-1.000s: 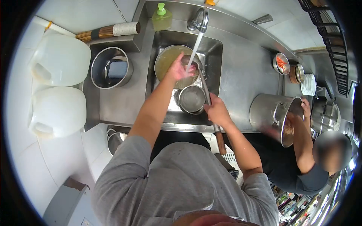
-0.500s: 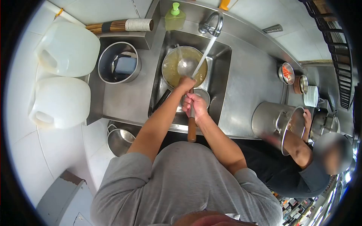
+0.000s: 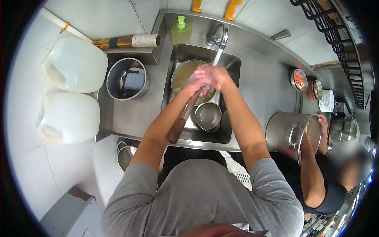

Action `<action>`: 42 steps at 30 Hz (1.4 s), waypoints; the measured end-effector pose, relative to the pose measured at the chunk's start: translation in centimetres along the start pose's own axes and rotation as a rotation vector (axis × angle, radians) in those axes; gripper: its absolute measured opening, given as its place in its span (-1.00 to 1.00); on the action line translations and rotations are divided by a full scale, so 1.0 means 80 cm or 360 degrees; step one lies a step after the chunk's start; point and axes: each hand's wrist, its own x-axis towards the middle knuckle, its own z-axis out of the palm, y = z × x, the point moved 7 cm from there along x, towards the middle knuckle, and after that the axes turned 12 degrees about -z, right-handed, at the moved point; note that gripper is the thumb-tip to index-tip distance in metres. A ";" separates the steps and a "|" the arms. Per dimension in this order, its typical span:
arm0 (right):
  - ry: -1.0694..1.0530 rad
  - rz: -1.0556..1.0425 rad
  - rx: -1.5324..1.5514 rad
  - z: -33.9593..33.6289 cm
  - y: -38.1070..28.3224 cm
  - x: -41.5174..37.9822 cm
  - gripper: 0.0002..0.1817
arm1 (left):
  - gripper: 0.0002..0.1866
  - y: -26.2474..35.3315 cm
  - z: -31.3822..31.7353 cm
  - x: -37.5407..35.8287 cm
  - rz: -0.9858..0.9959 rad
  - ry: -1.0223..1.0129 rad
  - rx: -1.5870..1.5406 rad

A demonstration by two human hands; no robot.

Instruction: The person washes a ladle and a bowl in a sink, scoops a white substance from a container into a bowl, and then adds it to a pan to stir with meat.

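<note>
My left hand [image 3: 192, 86] is closed round the metal shaft of a ladle, whose wooden handle [image 3: 176, 131] slants down toward me over the sink's front edge. Under the running tap water, my right hand [image 3: 216, 76] is at the ladle's far end, and its fingers are blurred by motion and splashing. Both hands hide the ladle's bowl. Below them a large round pot [image 3: 177, 79] of cloudy yellowish liquid stands in the steel sink [image 3: 226, 130]. Nearer to me in the sink is a small metal bowl [image 3: 208, 115].
The tap [image 3: 222, 35] runs, with a green-topped soap bottle [image 3: 181, 33] beside it. On the left stand a steel pot [image 3: 127, 79] and two white jugs [image 3: 73, 118]. At right, a co-worker's arm [image 3: 310, 173] reaches into a big stockpot [image 3: 282, 128].
My right hand has moved from the ladle's shaft up into the water stream. The ladle's handle has swung to the left, uncovering the small metal bowl.
</note>
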 end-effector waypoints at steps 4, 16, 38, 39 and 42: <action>0.0490 -0.0654 -0.0237 -0.079 -0.043 0.063 -0.70 | -0.76 0.004 0.027 -0.047 -0.0171 0.0025 0.0024; 0.0424 -0.0597 -0.0576 -0.141 -0.064 0.200 -0.67 | -0.47 -0.008 0.017 -0.313 0.0076 0.0530 0.0625; 0.0339 0.0200 -0.0125 -0.127 -0.053 0.193 -0.60 | -0.49 -0.025 0.020 -0.364 0.0058 0.0478 0.0379; 0.0360 0.0206 -0.0113 -0.127 -0.052 0.192 -0.58 | -0.50 -0.022 0.023 -0.364 0.0061 0.0499 0.0399; 0.0324 0.0109 0.0106 -0.149 -0.029 0.209 -0.42 | -0.55 -0.014 0.021 -0.363 0.0063 0.0557 0.0371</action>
